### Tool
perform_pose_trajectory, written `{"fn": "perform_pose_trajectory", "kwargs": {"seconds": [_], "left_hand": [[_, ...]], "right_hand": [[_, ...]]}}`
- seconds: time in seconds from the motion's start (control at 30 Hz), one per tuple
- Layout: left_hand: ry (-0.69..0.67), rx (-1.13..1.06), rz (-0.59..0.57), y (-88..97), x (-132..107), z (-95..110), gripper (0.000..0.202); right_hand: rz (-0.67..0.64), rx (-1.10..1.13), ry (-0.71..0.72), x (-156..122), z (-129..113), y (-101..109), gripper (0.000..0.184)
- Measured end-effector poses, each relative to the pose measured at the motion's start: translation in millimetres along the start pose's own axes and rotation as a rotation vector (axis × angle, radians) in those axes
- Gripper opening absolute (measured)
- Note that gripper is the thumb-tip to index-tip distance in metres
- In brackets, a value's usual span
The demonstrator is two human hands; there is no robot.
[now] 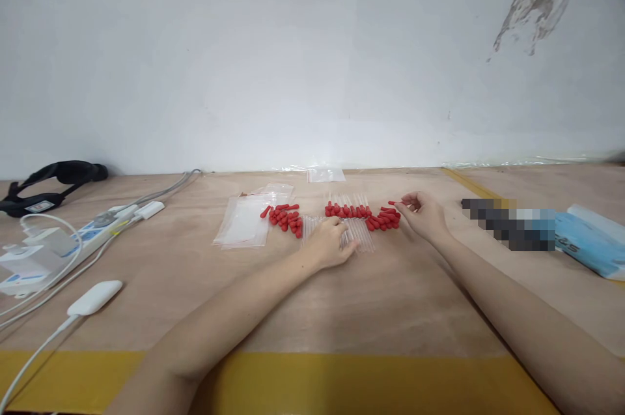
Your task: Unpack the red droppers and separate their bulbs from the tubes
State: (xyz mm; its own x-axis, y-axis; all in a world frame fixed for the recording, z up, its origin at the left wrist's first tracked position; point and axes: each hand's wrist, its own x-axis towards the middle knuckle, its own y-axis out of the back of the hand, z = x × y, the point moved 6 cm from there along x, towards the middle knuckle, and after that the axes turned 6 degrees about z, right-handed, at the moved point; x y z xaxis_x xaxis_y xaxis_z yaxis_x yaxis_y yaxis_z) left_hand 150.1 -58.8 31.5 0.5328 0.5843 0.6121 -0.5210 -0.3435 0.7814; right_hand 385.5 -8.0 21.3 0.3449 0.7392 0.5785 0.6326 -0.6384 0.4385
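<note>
Pinched in my right hand [422, 214] is a red rubber dropper bulb [393, 202], held just above the right pile of red bulbs [383, 219]. My left hand [329, 244] lies over a row of thin clear tubes [364, 236], its fingers and thumb apart; part of the row is hidden under it. Behind that row, clear tubes fitted with red bulbs [347, 210] lie side by side, bulbs toward me. Another pile of loose red bulbs [286, 218] sits left of the tubes.
Clear plastic bags [241, 223] lie left of the bulbs; a small bag [326, 175] is by the wall. A power strip [92, 232] with cables, a white device [95, 298] and a black headset strap [53, 187] occupy the left. At right are a blurred dark object [508, 223] and a blue packet [593, 242].
</note>
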Motion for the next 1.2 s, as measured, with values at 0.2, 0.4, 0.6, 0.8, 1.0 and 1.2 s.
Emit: {"fn": "perform_pose_trajectory", "kwargs": {"seconds": [0.2,0.4,0.6,0.8,1.0,1.2], "left_hand": [[-0.148,0.007,-0.115,-4.9,-9.0,3.2,0.069],[-0.101,0.004,-0.091,-8.4,-6.1,-0.7,0.06],[-0.122,0.02,0.026,21.3,-26.5,0.2,0.048],[-0.096,0.034,0.138,44.3,-52.4,-15.9,0.031],[-0.009,0.032,0.214,47.3,-55.6,-25.0,0.025],[-0.018,0.045,0.191,46.5,-54.9,-23.1,0.021]], "right_hand": [[-0.115,0.041,-0.135,18.9,26.5,-14.9,0.042],[-0.256,-0.038,-0.149,27.8,38.4,-38.8,0.033],[-0.263,-0.145,-0.175,31.2,35.7,-35.7,0.036],[-0.333,-0.333,-0.152,39.8,0.4,-45.7,0.031],[-0.473,-0.568,-0.244,40.7,-16.7,-78.8,0.023],[-0.535,-0.644,-0.311,41.4,-16.8,-92.8,0.014]]}}
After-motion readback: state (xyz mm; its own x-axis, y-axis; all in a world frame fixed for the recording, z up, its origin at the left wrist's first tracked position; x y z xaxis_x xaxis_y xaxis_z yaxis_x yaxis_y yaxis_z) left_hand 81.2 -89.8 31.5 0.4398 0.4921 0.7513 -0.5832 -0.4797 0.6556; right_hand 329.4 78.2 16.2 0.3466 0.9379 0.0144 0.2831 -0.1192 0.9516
